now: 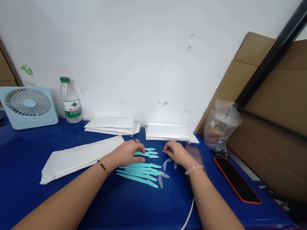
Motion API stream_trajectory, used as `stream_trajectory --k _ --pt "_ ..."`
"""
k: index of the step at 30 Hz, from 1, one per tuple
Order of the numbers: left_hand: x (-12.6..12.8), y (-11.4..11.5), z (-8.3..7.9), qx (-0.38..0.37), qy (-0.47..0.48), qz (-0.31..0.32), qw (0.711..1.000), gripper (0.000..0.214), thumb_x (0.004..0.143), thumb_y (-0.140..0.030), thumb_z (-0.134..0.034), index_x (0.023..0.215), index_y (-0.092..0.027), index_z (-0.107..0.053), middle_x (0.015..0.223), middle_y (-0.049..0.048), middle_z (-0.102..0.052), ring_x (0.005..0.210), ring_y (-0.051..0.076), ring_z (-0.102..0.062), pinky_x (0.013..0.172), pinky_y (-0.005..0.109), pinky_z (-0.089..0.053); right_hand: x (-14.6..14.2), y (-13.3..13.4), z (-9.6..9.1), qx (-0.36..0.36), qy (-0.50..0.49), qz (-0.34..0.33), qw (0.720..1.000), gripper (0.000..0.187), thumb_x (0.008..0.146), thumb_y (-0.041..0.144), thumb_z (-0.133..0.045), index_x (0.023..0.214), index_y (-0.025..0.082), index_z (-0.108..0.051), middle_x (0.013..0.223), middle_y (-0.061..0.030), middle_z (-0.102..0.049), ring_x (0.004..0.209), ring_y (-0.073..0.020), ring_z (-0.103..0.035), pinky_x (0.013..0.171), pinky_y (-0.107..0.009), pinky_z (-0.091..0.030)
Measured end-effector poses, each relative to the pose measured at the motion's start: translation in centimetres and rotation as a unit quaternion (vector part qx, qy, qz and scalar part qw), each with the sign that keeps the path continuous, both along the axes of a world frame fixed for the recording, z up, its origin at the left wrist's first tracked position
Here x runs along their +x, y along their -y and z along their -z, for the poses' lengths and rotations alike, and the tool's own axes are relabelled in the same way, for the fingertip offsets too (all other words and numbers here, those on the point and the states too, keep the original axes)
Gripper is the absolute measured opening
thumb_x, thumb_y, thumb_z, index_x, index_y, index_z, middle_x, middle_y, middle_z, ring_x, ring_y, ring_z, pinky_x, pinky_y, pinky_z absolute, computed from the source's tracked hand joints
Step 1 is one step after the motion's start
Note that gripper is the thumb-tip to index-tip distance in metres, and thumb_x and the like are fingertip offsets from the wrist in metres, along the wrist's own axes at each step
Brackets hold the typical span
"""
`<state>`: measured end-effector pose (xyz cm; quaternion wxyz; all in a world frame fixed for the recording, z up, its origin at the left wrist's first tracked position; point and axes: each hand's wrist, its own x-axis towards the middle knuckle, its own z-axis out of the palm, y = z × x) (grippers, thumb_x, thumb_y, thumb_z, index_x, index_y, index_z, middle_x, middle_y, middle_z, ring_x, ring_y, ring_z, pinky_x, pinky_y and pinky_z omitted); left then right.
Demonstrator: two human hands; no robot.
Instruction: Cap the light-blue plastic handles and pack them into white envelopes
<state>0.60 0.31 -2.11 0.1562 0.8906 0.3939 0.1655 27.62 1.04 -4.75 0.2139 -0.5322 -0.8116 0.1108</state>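
Several turquoise eyebrow razors (pixel 137 180) lie in a loose row on the blue table, their blade ends to the right. My left hand (pixel 129 152) is over the farther razors (pixel 153 156), thumb and fingers apart, fingertips touching or just above them; parts of the handles are hidden beneath it. To the right, my right hand (pixel 175 152) pinches a small whitish clear piece, seemingly a blade cap (pixel 163 151). More clear blade caps (pixel 160 181) are scattered by the blade ends and under my right hand.
A white padded mailer (pixel 79 158) lies left of my left hand. Stacks of white mailers (pixel 110 123) stand against the wall. Around these are a blue fan (pixel 28 104), a water bottle (pixel 71 103), a bagged drink cup (pixel 220 126), a red-edged phone (pixel 237 180) and a white cable (pixel 182 227).
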Motion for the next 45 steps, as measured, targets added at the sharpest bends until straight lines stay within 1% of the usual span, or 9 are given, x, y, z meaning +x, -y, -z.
stream_trajectory --k 3,8,12,16,18,24,39,42,45 --pt "0.7 0.9 0.1 -0.074 -0.020 0.042 0.996 0.026 0.074 -0.046 -0.058 0.084 -0.023 -0.064 0.081 0.0009 -0.061 0.072 0.016 -0.055 0.061 0.024 -0.039 -0.1 0.1 0.1 -0.008 0.015 0.020 1.000 0.009 0.078 0.016 -0.053 0.085 0.019 -0.059 0.082 -0.0036 -0.059 0.072 -0.0151 -0.056 0.066 -0.026 -0.044" --pt "1.1 0.9 0.8 -0.158 -0.001 0.010 0.987 0.023 0.076 -0.043 -0.054 0.079 -0.021 -0.061 0.072 -0.0005 -0.062 0.063 0.014 -0.055 0.052 0.023 -0.037 0.1 0.3 -0.1 -0.034 0.003 0.033 0.999 0.009 0.077 0.013 -0.052 0.080 0.018 -0.059 0.084 -0.0043 -0.059 0.070 -0.0143 -0.056 0.064 -0.025 -0.042" --pt "0.8 0.2 0.9 -0.178 0.060 -0.014 0.982 0.026 0.075 -0.046 -0.055 0.080 -0.020 -0.060 0.071 -0.0004 -0.061 0.064 0.015 -0.054 0.054 0.022 -0.039 0.2 0.6 -0.8 -0.026 -0.122 0.038 0.992 0.005 0.077 0.019 -0.056 0.081 0.019 -0.058 0.076 -0.0019 -0.059 0.065 -0.0138 -0.055 0.060 -0.026 -0.043" --pt "0.5 -0.5 0.9 -0.195 0.123 -0.040 0.972 0.031 0.073 -0.049 -0.056 0.082 -0.019 -0.059 0.070 -0.0006 -0.058 0.064 0.014 -0.052 0.057 0.023 -0.040 -0.4 1.2 -2.0 -0.073 -0.370 0.009 0.926 0.028 0.075 0.034 -0.063 0.098 0.018 -0.059 0.066 0.0010 -0.058 0.057 -0.0122 -0.056 0.053 -0.025 -0.046" --pt "0.4 -0.6 0.8 -0.198 0.139 -0.046 0.969 0.034 0.072 -0.050 -0.057 0.082 -0.018 -0.059 0.070 -0.0005 -0.056 0.064 0.014 -0.051 0.058 0.023 -0.040 -0.8 1.5 -2.5 -0.111 -0.450 0.006 0.886 0.031 0.070 0.037 -0.069 0.092 0.016 -0.061 0.066 -0.0005 -0.061 0.059 -0.0130 -0.060 0.053 -0.024 -0.048" --pt "0.4 -0.5 0.0 -0.207 0.166 -0.045 0.963 0.039 0.069 -0.053 -0.059 0.080 -0.016 -0.060 0.068 0.0001 -0.055 0.063 0.013 -0.049 0.057 0.024 -0.039 -2.2 2.1 -2.6 -0.157 -0.520 0.031 0.839 0.033 0.066 0.043 -0.073 0.068 0.016 -0.055 0.058 0.0004 -0.061 0.041 -0.0086 -0.055 0.036 -0.017 -0.039" --pt "0.7 -0.5 0.2 -0.179 0.185 -0.035 0.966 0.036 0.073 -0.051 -0.056 0.083 -0.016 -0.059 0.069 -0.0005 -0.056 0.063 0.013 -0.051 0.057 0.024 -0.040 -5.3 2.5 -1.6 -0.180 -0.484 0.004 0.856 0.037 0.068 0.050 -0.068 0.067 0.017 -0.052 0.056 0.0003 -0.061 0.039 -0.0098 -0.055 0.034 -0.018 -0.038" --pt "0.7 -0.6 0.5 -0.167 0.168 -0.043 0.971 0.034 0.074 -0.050 -0.055 0.083 -0.017 -0.059 0.070 -0.0004 -0.058 0.064 0.013 -0.052 0.057 0.024 -0.040 -4.9 2.5 -1.8 -0.187 -0.411 -0.006 0.892 0.037 0.071 0.051 -0.064 0.068 0.016 -0.054 0.055 0.0005 -0.060 0.038 -0.0100 -0.053 0.036 -0.020 -0.038" --pt "0.4 -0.9 0.9 -0.133 0.116 -0.069 0.982 0.027 0.077 -0.044 -0.053 0.083 -0.019 -0.060 0.073 0.0003 -0.060 0.066 0.015 -0.054 0.057 0.024 -0.040 -2.9 2.5 -2.6 -0.116 -0.275 0.018 0.954 0.036 0.078 0.050 -0.057 0.068 0.016 -0.060 0.054 0.0002 -0.059 0.043 -0.0105 -0.052 0.043 -0.022 -0.039"
